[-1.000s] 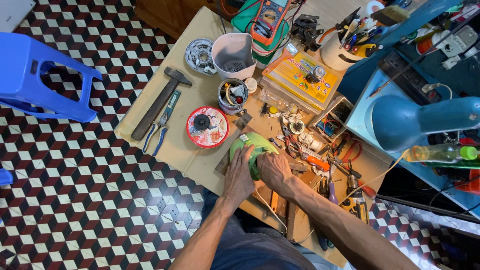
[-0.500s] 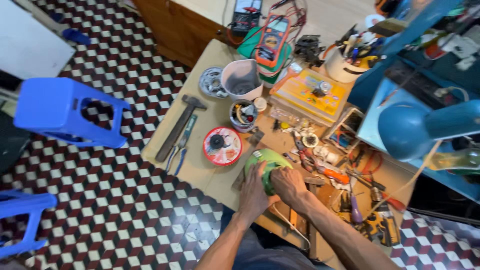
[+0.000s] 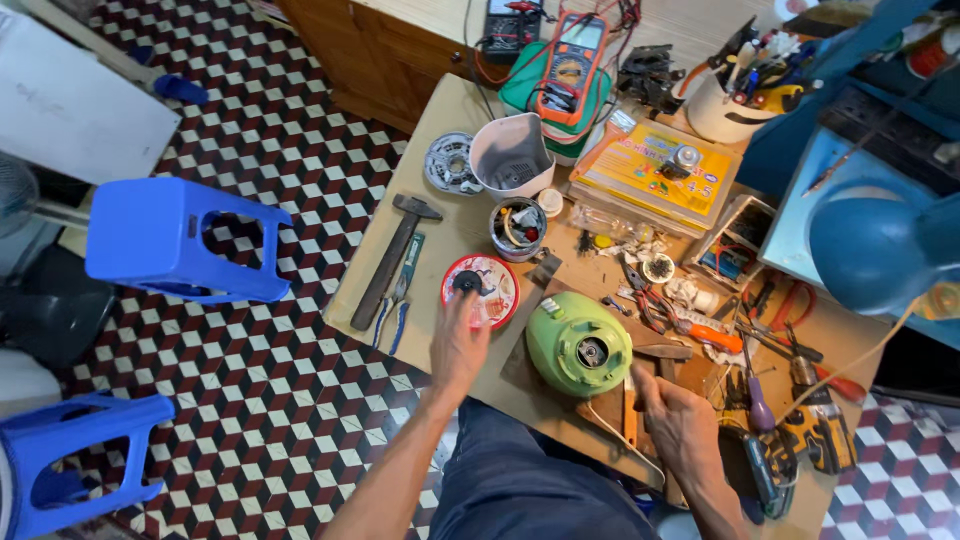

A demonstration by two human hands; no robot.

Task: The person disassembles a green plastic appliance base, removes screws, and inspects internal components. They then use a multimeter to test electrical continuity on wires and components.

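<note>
The green motor housing (image 3: pixel 578 343) lies on its side near the front edge of the worktop (image 3: pixel 440 130), its round opening with the shaft end turned up toward the camera, so the inner parts face the person. It rests on a dark board that keeps it off the bare surface.

The left hand (image 3: pixel 458 345) hovers over the front edge, fingers (image 3: pixel 452 310) spread loosely and gripping nothing, their tips just at the rim of the round red-and-white tin (image 3: pixel 481 290); a dark knob-like piece sits on the tin by the fingertips, though I cannot tell whether they touch it.

The right hand (image 3: pixel 680 425) sits at the front right corner, just beside the housing, curled down over wooden-handled tools (image 3: pixel 625 410); whether its fingers are closed on a handle cannot be told, as the back of the hand hides them.

The heavier tools, a hammer (image 3: pixel 392 258) and blue-handled pliers (image 3: pixel 398 305), lie parallel along the left edge, well apart from the housing. Small parts are gathered in a little tub (image 3: pixel 518 228) at the middle, with a white plastic housing (image 3: pixel 511 155) behind it. Meters, among them an orange multimeter (image 3: pixel 572 68), stand at the back edge. Loose pliers and screwdrivers crowd the right side, within reach of the right hand.
</note>
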